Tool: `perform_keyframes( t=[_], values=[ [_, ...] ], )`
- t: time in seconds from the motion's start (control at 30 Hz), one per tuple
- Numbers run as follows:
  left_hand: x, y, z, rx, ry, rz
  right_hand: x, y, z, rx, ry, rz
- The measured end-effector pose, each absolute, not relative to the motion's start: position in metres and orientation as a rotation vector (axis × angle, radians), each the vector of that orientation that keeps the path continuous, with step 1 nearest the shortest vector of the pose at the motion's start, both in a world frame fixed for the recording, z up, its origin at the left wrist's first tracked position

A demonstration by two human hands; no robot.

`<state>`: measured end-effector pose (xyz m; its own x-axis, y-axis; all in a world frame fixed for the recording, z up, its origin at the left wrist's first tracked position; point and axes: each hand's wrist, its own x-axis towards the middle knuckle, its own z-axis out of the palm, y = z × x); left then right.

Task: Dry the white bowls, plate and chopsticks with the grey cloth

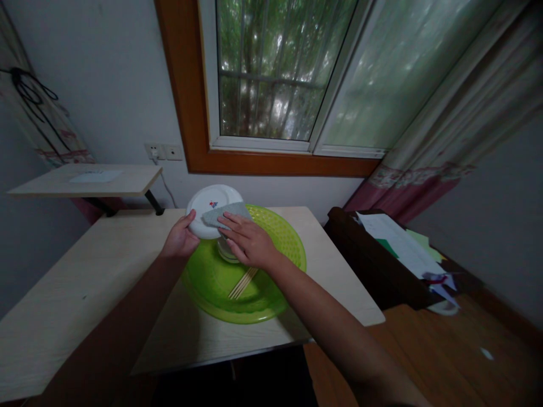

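Observation:
My left hand [181, 236] grips the left rim of a white plate [203, 198], thumb on its face. The plate is tilted up above a green basin [271, 308], and a small red and blue mark shows on it. With fingers stretched out, my right hand [248, 237] presses a grey cloth [220, 213] flat against the plate. Under the plate and partly hidden, a pale round dish [228, 251] stands in the basin. Several wooden chopsticks [242, 284] lie in the basin, nearer to me.
The basin sits on a pale wooden table [339, 282]. At the left a raised shelf [85, 180] carries a sheet of paper. Right of the table, a dark brown cabinet [373, 260] holds papers. Behind are a window [280, 73] and wall sockets [163, 151].

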<state>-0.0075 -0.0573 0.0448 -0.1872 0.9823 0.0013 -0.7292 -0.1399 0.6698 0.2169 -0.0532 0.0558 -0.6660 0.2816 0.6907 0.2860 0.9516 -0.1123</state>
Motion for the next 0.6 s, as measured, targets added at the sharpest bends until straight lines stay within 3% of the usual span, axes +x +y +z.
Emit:
perform_keyframes(
  t=[0.13,0.43,0.6],
  values=[
    [-0.006,-0.059,0.049,0.495,0.646,1.602,0.218,-0.051,0.057,-0.367,-2.365,-0.009],
    [-0.005,-0.06,0.044,0.459,0.699,1.532,0.23,-0.029,0.045,-0.746,-2.023,0.242],
    [-0.004,-0.061,0.048,0.432,0.665,1.558,0.228,-0.035,0.047,-0.708,-2.1,0.158]
  ],
)
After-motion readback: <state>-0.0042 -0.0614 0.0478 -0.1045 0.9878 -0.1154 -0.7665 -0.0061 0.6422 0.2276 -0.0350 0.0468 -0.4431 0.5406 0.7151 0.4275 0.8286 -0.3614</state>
